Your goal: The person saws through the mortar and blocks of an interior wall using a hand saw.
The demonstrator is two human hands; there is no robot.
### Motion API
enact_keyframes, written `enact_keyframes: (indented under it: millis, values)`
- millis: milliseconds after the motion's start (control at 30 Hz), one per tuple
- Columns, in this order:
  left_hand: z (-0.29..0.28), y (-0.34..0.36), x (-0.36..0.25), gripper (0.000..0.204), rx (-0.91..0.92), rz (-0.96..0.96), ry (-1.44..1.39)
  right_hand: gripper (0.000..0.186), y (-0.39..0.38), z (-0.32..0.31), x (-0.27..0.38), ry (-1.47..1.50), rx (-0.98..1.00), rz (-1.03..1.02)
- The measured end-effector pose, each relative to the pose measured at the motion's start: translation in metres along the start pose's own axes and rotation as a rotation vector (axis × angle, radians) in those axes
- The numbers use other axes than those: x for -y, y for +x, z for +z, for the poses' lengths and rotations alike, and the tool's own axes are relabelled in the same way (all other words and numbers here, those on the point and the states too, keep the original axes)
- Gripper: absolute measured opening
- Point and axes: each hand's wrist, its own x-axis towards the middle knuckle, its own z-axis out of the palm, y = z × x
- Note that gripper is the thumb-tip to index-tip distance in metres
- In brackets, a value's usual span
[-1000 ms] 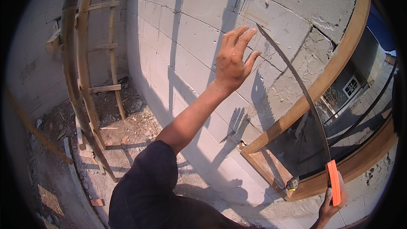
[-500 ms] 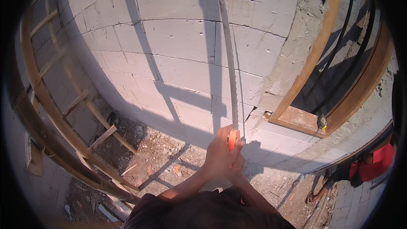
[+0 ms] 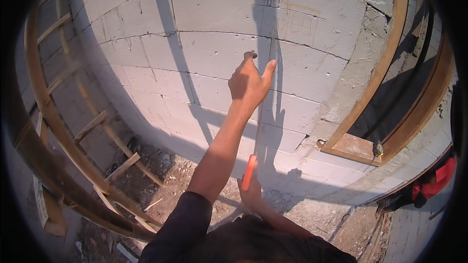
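My right hand (image 3: 251,192) grips the orange handle (image 3: 249,171) of a long, thin saw, low in the middle. Its blade (image 3: 260,130) stands nearly upright before the pale block wall (image 3: 204,53), reaching up behind my left hand (image 3: 251,83). My left hand is raised in front of the blade and wall, thumb held apart and fingers partly bent; whether it touches the blade is unclear.
Wooden ladder-like poles (image 3: 78,122) lean at the left above rubble ground (image 3: 170,170). A wooden window frame (image 3: 369,91) is at the right, with a small metal-and-yellow object (image 3: 377,148) on its sill. A person in red (image 3: 436,175) bends at the lower right.
The view swung from the window to face the wall. My left hand came down beside the saw handle, then rose again along the blade. The saw moved from the right to the middle.
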Motion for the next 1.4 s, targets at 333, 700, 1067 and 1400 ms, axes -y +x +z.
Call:
enact_keyframes:
  millis: [333,700,1067,1400]
  values:
    - [0.000,0.029,0.019,0.019,-0.286,0.337,-0.003,0.088,0.055,0.006,-0.032,-0.260,-0.282,-0.467]
    - [-0.010,0.074,0.029,0.022,-0.232,0.384,0.041,0.076,0.095,0.047,-0.009,-0.059,-0.189,-0.211]
    - [-0.011,0.096,0.030,0.024,-0.214,0.437,0.111,0.084,0.103,0.065,0.003,-0.091,-0.340,-0.344]
    - [-0.017,0.104,0.030,0.023,-0.260,0.481,0.065,0.086,0.117,0.068,0.009,-0.129,-0.373,-0.449]
